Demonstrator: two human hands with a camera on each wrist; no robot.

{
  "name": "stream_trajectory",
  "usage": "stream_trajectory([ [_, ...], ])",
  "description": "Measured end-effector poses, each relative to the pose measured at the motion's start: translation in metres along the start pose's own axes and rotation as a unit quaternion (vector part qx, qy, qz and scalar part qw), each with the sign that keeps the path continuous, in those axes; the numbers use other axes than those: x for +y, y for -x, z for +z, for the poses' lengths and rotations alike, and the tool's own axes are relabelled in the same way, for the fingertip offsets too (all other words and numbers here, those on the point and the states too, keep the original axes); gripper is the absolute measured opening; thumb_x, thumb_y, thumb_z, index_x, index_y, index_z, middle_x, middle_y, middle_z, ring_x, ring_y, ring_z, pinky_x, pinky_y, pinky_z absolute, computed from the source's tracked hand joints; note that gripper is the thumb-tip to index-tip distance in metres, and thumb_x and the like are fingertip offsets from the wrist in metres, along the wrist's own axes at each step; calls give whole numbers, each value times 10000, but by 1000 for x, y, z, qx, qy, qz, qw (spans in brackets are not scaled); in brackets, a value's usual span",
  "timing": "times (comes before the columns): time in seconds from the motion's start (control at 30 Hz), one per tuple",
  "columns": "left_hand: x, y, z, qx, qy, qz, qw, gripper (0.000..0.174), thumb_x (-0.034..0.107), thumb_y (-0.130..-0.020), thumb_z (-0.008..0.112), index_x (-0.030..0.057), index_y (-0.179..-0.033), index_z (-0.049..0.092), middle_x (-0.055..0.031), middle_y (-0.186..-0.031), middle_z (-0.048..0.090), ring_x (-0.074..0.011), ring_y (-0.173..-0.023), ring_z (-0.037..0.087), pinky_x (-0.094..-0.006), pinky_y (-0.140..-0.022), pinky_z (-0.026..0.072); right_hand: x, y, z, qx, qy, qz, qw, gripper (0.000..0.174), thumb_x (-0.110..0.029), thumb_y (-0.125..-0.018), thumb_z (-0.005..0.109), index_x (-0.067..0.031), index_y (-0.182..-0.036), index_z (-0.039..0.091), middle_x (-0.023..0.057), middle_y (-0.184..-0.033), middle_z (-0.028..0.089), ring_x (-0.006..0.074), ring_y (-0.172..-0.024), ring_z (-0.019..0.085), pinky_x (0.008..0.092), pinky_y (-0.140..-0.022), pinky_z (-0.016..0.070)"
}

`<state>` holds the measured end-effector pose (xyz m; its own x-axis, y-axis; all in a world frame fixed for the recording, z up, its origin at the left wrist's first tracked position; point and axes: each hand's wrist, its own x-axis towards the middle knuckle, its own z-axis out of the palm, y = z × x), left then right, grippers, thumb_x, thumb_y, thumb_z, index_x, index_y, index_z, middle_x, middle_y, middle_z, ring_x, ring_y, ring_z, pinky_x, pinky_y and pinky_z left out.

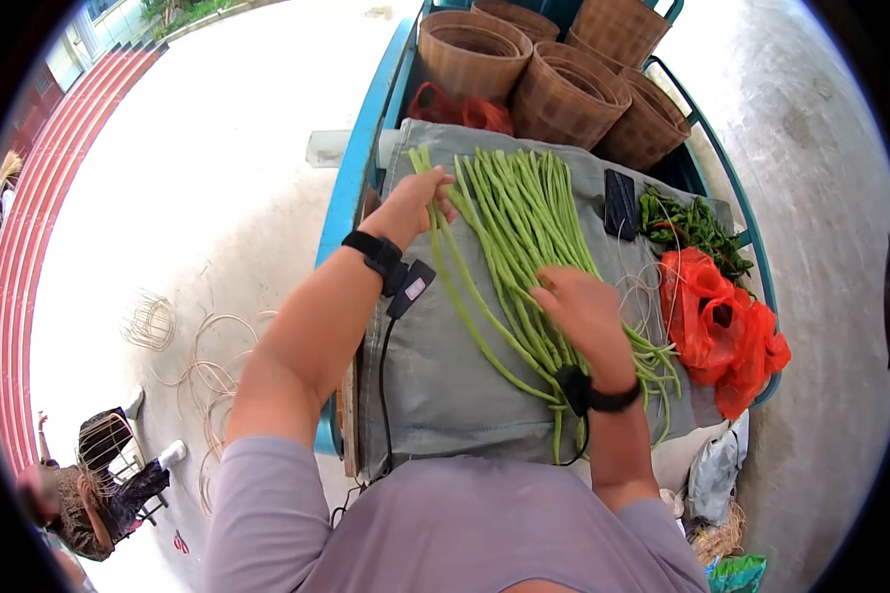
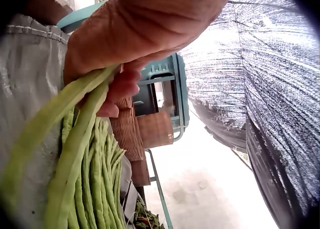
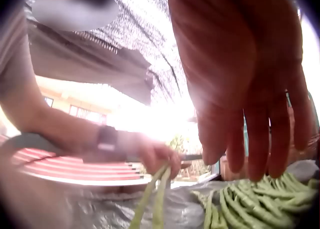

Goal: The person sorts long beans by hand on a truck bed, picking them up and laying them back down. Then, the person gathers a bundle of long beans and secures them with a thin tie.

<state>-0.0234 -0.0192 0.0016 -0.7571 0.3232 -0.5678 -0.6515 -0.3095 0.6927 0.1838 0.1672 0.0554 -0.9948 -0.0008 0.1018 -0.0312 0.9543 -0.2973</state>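
Observation:
Long green beans (image 1: 529, 212) lie in a fanned bundle on a grey cloth (image 1: 415, 366). At the bundle's upper left, my left hand (image 1: 417, 206) pinches a couple of beans near their ends; in the left wrist view these beans (image 2: 75, 134) pass between thumb and fingers of the hand (image 2: 135, 33). My right hand (image 1: 585, 311) is over the middle of the bundle, and in the right wrist view the hand (image 3: 250, 88) has its fingers extended above the beans (image 3: 260, 201), holding nothing.
Woven baskets (image 1: 475, 54) stand at the cart's far end. A dark phone (image 1: 620, 205), green peppers (image 1: 697, 232) and red plastic bags (image 1: 717, 326) lie right of the beans. The cart's blue rail (image 1: 361, 148) runs along the left. A seated person (image 1: 94, 494) is at lower left.

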Motion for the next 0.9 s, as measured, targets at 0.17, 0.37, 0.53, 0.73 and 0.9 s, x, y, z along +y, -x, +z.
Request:
stream_trajectory([
  [0.17, 1, -5, -5, -12, -33, 35, 999, 200, 225, -972, 500, 39, -928, 558, 18, -605, 441, -139, -478, 457, -359, -496, 476, 20, -71, 68, -36, -15, 38, 999, 223, -283, -803, 560, -100, -882, 659, 113, -908, 671, 308, -882, 629, 450, -714, 477],
  [0.37, 6, 1, -5, -29, -52, 50, 997, 204, 222, -978, 483, 38, -913, 543, 19, -616, 445, -128, -486, 463, -342, -517, 501, 61, -87, 86, -208, -103, 148, 961, 244, -311, -838, 546, -96, -834, 662, 72, -756, 674, 266, -678, 655, 390, -682, 485],
  [0.53, 6, 1, -4, -37, -80, 54, 995, 222, 241, -979, 487, 32, -931, 545, 22, -630, 452, -122, -505, 468, -320, -524, 510, 44, -56, 50, -250, -33, 29, 967, 224, -288, -807, 601, -67, -816, 631, 53, -727, 643, 236, -716, 641, 351, -650, 464],
  [0.73, 5, -4, -3, -40, -65, 51, 996, 183, 177, -932, 525, -3, -906, 548, -26, -649, 462, -149, -506, 466, -365, -521, 500, 52, -41, 57, -181, -236, 6, 955, 189, -220, -812, 612, -44, -877, 589, 42, -748, 598, 167, -711, 591, 317, -606, 432],
  [0.9, 4, -5, -3, -35, -62, 54, 996, 187, 164, -911, 546, -21, -882, 547, -62, -654, 491, -193, -520, 512, -375, -521, 517, 30, -32, 35, -217, -483, 151, 835, 178, -204, -914, 545, -45, -990, 568, -3, -748, 571, 78, -621, 513, 232, -556, 396],
])
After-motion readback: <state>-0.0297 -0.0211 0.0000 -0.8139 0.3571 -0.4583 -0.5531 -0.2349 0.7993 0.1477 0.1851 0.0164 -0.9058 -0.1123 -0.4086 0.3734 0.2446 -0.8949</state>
